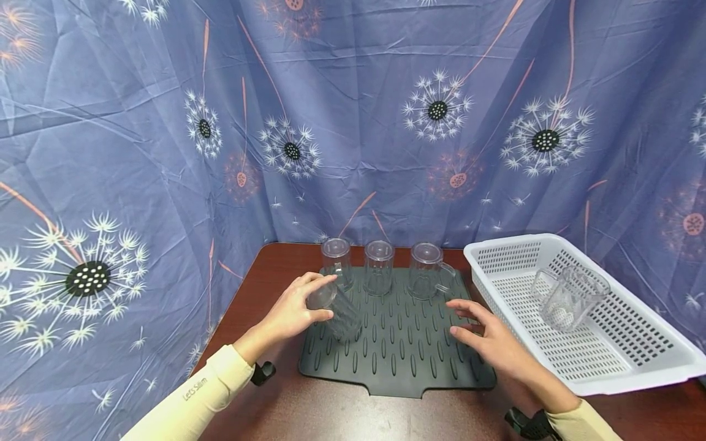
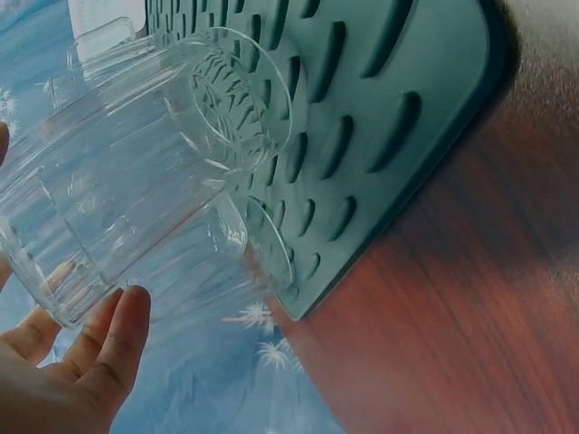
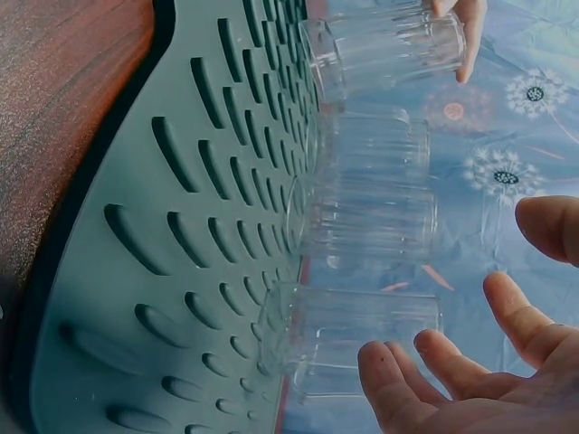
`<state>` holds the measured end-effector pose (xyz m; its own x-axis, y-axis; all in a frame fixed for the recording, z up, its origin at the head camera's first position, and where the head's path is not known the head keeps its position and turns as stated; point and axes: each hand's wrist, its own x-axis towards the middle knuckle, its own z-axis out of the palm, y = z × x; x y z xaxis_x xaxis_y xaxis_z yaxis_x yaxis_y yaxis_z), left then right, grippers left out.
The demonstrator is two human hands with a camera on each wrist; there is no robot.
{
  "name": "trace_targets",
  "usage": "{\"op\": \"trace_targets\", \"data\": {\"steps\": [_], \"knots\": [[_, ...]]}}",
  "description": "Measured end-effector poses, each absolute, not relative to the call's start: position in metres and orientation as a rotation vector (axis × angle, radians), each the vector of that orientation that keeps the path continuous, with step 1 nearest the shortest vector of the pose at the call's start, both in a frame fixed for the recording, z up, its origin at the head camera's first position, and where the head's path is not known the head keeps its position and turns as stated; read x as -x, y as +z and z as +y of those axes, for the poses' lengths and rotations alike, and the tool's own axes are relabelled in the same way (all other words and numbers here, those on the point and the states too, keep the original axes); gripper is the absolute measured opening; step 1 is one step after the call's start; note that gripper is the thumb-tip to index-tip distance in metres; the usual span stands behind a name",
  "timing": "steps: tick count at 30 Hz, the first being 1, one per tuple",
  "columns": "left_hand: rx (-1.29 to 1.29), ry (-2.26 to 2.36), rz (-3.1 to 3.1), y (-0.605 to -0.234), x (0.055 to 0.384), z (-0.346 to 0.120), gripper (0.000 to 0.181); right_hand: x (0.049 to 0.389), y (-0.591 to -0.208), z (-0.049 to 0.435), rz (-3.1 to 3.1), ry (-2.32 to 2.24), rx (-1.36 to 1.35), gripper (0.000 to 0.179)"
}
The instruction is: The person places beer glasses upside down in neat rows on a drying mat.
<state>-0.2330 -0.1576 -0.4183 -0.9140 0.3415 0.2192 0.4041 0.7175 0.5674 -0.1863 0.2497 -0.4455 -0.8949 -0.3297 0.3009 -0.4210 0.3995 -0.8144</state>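
My left hand [image 1: 295, 309] grips a clear drinking glass [image 1: 343, 315] near its upper end, thumb in front and fingers behind. That glass leans a little in the head view, its lower end at the left part of a dark ribbed drying mat [image 1: 397, 343]. In the left wrist view, fingertips [image 2: 131, 312] lie against the glass's near end. My right hand [image 1: 485, 334] hovers over the mat's right side with fingers spread, holding nothing. Along the mat's back edge stand a left glass [image 1: 336, 263], a middle glass [image 1: 378, 269] and a glass mug [image 1: 425, 272] with its handle to the right.
A white perforated plastic basket [image 1: 524, 343] stands on the right of the brown wooden table [image 1: 331, 410]. Inside it a clear glass mug [image 1: 573, 300] lies tilted. A blue dandelion-print cloth [image 1: 358, 122] hangs behind and to the left.
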Motion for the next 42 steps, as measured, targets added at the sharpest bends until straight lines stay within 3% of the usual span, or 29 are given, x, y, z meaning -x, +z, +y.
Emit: {"op": "trace_targets", "data": {"steps": [42], "knots": [[0.718, -0.540, -2.916, -0.414, 0.245, -0.150, 0.071, 0.182, -0.437, 0.262, -2.611, 1.498, -0.564, 0.042]]}}
